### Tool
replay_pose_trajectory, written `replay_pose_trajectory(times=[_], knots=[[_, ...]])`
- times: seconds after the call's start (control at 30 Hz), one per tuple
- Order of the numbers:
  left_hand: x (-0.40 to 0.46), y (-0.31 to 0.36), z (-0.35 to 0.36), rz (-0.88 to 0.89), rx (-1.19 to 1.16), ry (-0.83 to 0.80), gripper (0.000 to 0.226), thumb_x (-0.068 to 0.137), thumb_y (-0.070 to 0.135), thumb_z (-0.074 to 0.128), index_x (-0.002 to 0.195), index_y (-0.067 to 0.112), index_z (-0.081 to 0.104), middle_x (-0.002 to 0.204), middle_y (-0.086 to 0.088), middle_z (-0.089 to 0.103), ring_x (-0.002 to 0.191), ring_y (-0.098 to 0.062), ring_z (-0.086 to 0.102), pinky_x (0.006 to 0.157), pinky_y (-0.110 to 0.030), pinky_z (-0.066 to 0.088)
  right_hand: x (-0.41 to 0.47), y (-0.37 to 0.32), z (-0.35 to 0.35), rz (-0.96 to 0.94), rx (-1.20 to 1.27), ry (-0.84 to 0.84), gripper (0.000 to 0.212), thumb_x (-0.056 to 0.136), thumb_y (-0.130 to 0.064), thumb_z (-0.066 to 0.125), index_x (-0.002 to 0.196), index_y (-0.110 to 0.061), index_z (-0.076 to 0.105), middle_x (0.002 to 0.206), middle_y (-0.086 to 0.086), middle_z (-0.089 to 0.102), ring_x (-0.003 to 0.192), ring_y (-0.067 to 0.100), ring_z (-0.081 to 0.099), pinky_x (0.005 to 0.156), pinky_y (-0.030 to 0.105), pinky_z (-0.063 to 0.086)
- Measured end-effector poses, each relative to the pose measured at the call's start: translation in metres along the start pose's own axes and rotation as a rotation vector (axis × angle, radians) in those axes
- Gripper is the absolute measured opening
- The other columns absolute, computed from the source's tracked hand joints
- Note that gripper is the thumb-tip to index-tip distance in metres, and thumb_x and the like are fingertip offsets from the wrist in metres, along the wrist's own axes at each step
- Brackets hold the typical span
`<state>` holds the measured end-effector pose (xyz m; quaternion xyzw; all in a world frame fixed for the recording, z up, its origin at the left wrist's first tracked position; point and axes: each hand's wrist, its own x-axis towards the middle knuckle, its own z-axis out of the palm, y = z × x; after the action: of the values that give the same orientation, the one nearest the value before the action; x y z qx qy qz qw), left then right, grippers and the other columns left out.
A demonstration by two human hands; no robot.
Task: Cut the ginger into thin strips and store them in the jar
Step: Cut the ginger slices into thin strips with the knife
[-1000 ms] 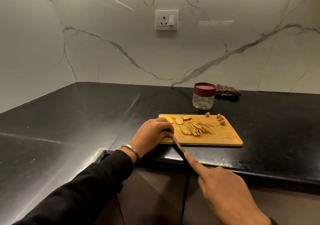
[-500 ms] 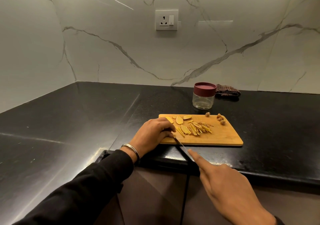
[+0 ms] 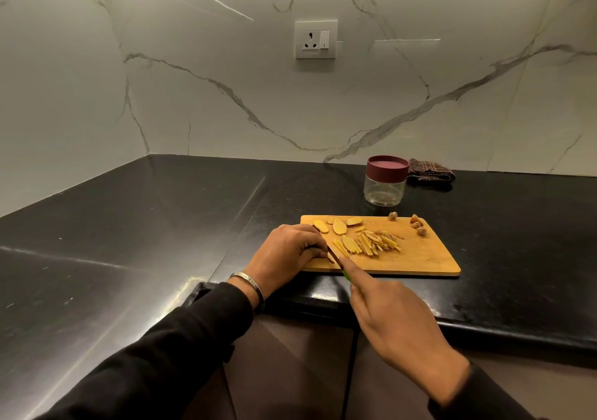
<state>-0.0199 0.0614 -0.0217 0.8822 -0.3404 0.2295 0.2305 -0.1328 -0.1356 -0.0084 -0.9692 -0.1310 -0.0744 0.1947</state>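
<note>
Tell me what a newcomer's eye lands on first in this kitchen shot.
First, the wooden cutting board at the black counter's front edge, strewn with ginger strips and uncut slices. Over its left end, the left hand pins a piece while the right hand works a knife. Behind stands a lidded, empty-looking jar.

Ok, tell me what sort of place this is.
Most likely a home kitchen. A black stone countertop meets a marble-look backsplash fitted with a wall socket, and cut ginger lies on a wooden cutting board near a lidded jar.
</note>
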Motion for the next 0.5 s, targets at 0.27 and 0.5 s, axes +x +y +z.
replay_pose_trajectory(times=[0.27,0.5], knots=[[0.001,-0.002,0.003,-0.009,0.016,0.016,0.01,0.089,0.023,0.073,0.097,0.02,0.078,0.104,0.006,0.073,0.094,-0.006,0.067,0.085,-0.011,0.049,0.01,-0.003,0.003,0.017,-0.05,-0.008,0.054,0.108,-0.041,0.028,0.157,-0.043,0.008,0.088,-0.006,0.056,0.081,0.009,0.051,0.07,0.028,0.044],[0.001,-0.003,0.004,-0.033,-0.016,0.036,0.005,0.086,0.021,0.076,0.091,0.019,0.078,0.095,0.009,0.073,0.086,-0.005,0.066,0.078,-0.027,0.055,-0.005,-0.003,0.0,-0.007,-0.104,-0.018,0.056,0.107,-0.037,0.03,0.157,-0.04,0.003,0.087,-0.004,0.057,0.08,0.013,0.055,0.074,0.033,0.049]])
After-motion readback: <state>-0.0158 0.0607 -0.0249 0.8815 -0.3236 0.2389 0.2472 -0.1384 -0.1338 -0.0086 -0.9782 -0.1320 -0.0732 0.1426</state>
